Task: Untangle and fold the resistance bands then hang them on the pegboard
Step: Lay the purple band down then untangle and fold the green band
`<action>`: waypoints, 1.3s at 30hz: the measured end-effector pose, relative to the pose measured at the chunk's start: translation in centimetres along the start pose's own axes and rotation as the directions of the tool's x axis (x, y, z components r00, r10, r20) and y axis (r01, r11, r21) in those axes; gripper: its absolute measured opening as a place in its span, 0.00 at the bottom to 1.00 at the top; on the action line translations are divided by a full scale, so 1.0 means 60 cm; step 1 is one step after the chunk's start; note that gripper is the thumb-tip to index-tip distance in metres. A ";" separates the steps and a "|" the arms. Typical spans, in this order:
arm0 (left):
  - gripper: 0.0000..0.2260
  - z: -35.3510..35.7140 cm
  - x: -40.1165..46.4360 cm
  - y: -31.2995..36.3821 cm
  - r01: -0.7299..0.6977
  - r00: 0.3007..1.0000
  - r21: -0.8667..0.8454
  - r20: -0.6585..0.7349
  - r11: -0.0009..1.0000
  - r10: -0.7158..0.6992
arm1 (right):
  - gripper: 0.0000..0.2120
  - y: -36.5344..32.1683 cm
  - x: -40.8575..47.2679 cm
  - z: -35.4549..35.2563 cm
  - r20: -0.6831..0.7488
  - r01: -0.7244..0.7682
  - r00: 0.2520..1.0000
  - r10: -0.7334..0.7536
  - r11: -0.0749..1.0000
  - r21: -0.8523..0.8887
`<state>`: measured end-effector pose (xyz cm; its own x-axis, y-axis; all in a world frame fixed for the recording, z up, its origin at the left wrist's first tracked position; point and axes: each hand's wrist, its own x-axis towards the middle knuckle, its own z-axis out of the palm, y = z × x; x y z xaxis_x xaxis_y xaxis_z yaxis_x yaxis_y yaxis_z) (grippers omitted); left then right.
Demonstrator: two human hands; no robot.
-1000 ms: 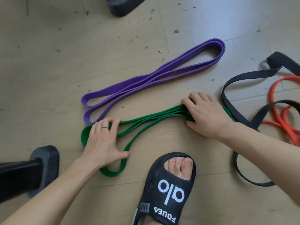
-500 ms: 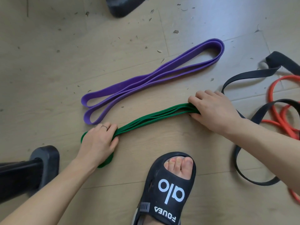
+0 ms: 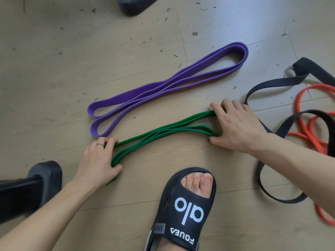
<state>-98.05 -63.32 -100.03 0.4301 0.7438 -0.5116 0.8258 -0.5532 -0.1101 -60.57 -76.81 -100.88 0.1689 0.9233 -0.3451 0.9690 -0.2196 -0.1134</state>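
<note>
Wooden floor, left hand and right hand gripping green band, its ends hidden

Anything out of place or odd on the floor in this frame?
Yes. The black flat rubber band and orange rubber band lie tangled in loose loops at the right, unlike the folded purple band. Small dark debris litters the wooden floor.

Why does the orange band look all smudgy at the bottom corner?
Head view: the orange band smears near the bottom right edge, likely motion or edge blur; the green band and purple band at mid-frame look sharp under soft, even light.
</note>
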 end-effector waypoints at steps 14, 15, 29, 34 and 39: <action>0.18 0.005 0.032 -0.060 -0.150 0.973 0.098 -0.161 0.984 0.165 | 0.14 0.036 0.002 -0.026 -0.001 0.063 0.998 -0.063 0.998 -0.023; 0.18 0.005 0.033 -0.059 -0.152 0.972 0.094 -0.165 0.984 0.166 | 0.13 0.035 0.012 -0.029 0.002 0.055 0.998 -0.055 0.998 -0.038; 0.44 0.018 0.005 -0.055 0.079 0.997 -0.097 0.001 0.992 -0.079 | 0.27 0.036 0.012 -0.005 -0.115 0.059 0.991 -0.066 0.996 -0.062; 0.42 0.018 0.006 -0.058 0.114 0.993 -0.147 -0.022 0.983 -0.118 | 0.42 0.047 0.003 0.003 -0.083 0.035 0.996 -0.038 0.999 -0.037; 0.37 0.016 0.006 -0.063 0.116 0.993 -0.174 -0.002 0.978 -0.118 | 0.49 0.071 -0.020 0.000 -0.016 0.099 0.995 -0.100 0.993 -0.056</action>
<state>-101.36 -61.32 -100.63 0.3298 0.8048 -0.4935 0.9209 -0.3892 -0.0192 -56.66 -78.83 -100.92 0.0738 0.9454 -0.3174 0.9895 -0.1090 -0.0945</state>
